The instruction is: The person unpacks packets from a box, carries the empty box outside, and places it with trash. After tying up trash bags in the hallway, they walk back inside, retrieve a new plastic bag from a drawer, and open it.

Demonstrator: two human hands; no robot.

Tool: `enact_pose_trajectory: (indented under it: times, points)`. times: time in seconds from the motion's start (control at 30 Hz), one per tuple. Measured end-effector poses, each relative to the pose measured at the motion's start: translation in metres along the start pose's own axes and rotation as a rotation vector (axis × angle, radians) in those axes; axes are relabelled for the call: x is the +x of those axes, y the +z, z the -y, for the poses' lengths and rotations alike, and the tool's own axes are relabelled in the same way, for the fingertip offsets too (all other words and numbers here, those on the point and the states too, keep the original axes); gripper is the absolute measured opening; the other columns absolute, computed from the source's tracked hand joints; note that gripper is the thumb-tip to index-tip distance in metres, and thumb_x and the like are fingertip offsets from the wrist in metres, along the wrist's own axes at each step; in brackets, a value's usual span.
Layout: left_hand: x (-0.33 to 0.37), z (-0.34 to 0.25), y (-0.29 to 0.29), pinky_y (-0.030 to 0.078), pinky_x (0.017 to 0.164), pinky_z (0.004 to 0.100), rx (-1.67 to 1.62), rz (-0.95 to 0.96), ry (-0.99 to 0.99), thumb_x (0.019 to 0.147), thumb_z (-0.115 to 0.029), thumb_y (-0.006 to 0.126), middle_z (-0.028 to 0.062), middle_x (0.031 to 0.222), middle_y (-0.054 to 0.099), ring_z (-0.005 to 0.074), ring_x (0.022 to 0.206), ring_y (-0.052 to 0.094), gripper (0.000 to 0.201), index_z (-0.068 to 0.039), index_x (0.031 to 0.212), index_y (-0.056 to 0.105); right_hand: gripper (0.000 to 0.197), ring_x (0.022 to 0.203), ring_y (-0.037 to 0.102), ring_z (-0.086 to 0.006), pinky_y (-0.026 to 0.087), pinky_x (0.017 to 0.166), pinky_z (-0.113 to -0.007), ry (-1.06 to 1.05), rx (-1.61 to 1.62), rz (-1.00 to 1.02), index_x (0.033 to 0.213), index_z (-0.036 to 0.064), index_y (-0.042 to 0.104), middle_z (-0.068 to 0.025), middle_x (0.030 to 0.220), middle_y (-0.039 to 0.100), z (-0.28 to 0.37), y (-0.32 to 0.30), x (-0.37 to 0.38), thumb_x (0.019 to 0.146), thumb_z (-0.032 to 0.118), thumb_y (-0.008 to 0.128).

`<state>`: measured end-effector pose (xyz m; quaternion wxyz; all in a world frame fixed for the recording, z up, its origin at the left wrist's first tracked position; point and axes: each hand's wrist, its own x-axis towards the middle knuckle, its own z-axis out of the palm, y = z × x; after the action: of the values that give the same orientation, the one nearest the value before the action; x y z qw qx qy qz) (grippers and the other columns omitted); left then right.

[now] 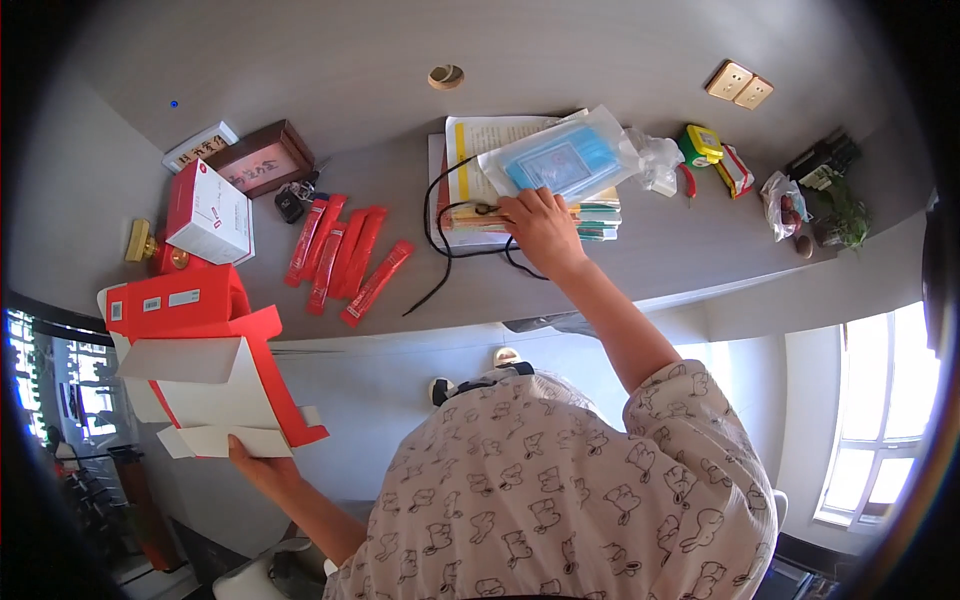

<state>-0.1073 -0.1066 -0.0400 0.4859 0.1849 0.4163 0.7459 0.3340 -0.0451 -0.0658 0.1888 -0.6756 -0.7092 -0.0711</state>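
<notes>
My left hand (262, 468) grips the lower flap of an opened cardboard box (205, 365), red outside and white inside, in front of the desk's left end. My right hand (543, 232) is at the near edge of a clear plastic packet with blue contents (560, 160), its fingers closed over that edge. The packet lies slanted on a stack of papers and booklets (470, 140). A black cord (437, 240) loops over the stack beside my right fingers and trails onto the desk. Several red stick sachets (345, 255) lie left of the stack.
Left on the desk (600, 275) are a red-and-white carton (212, 212), a brown frame (265, 160), keys (289, 206) and a gold stamp-like object (138, 241). Rightward sit a crumpled plastic bag (655, 162), a green-yellow tape measure (700, 146), a fruit bag (784, 206) and a plant (848, 215).
</notes>
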Motion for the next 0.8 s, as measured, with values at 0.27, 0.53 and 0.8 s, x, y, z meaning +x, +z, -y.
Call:
enact_pose_trajectory:
  times: [0.27, 0.53, 0.8]
  points:
    - [0.008, 0.006, -0.001, 0.042, 0.085, 0.0405, -0.066, 0.111, -0.028, 0.083, -0.024, 0.047, 0.0105, 0.115, 0.046, 0.0227, 0.103, 0.047, 0.044, -0.003, 0.119, 0.033, 0.004, 0.064, 0.051, -0.0271, 0.043, 0.056, -0.035, 0.167, 0.384, -0.293, 0.076, 0.0091, 0.053, -0.0084, 0.072, 0.048, -0.019, -0.021, 0.014, 0.074, 0.007, 0.051]
    - [0.010, 0.011, 0.007, 0.043, 0.085, 0.0395, -0.107, 0.176, -0.057, 0.081, -0.023, 0.050, 0.0115, 0.114, 0.046, 0.0223, 0.101, 0.048, 0.045, -0.001, 0.117, 0.036, 0.009, 0.069, 0.051, -0.0242, 0.044, 0.060, -0.032, -0.141, 0.100, -0.258, 0.078, 0.0075, 0.053, -0.0087, 0.073, 0.048, -0.030, -0.013, 0.002, 0.069, 0.005, 0.055]
    - [0.016, 0.019, 0.005, 0.042, 0.085, 0.0403, -0.075, 0.141, -0.078, 0.080, -0.024, 0.050, 0.0106, 0.113, 0.047, 0.0229, 0.101, 0.047, 0.044, -0.002, 0.116, 0.037, 0.015, 0.080, 0.051, -0.0297, 0.044, 0.067, -0.036, 0.010, 0.350, -0.374, 0.089, 0.0077, 0.053, -0.0103, 0.088, 0.049, -0.024, -0.024, 0.058, 0.074, 0.011, 0.056]
